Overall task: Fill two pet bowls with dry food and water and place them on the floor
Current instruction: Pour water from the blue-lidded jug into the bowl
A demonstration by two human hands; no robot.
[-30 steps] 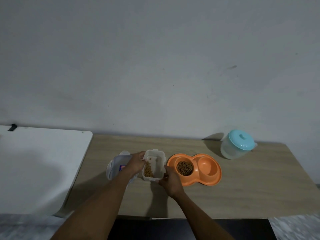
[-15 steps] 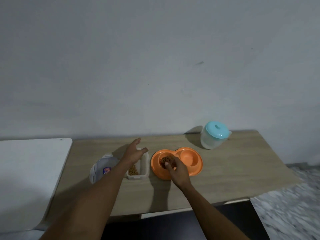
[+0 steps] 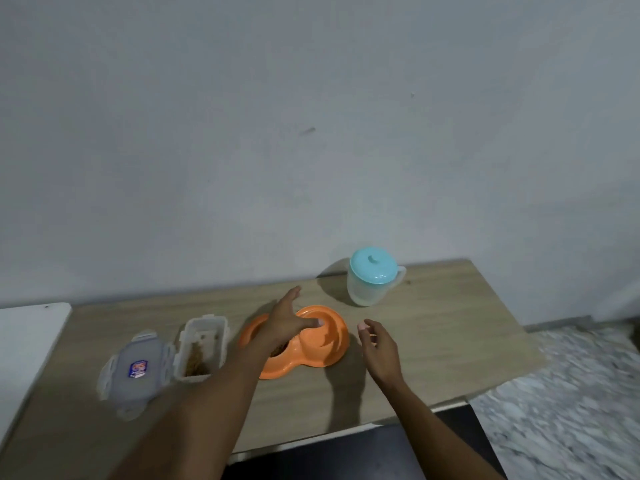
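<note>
Pet bowl (image 3: 322, 344): orange double dish, resting on my wooden table (image 3: 433, 344) near the middle; its left cup holds brown dry food (image 3: 278, 348), its right cup looks empty.
Left hand (image 3: 285, 322): I reach it out above the dish, fingers spread apart, gripping nothing; I cannot tell if it touches the rim.
Right hand (image 3: 377, 344): I hold it just right of the dish, fingers loosely curled and apart, empty.
Food container (image 3: 201, 346): clear box, lid off, left of the dish, with kibble along its bottom.
Lid (image 3: 136, 370): lies flat, touching the container's left side, blue sticker on top.
Pitcher (image 3: 372, 280): translucent, teal cap on, standing upright at the far side, right of the dish.
Floor (image 3: 561, 403): pale marbled tiles to the right, beyond the table edge.
</note>
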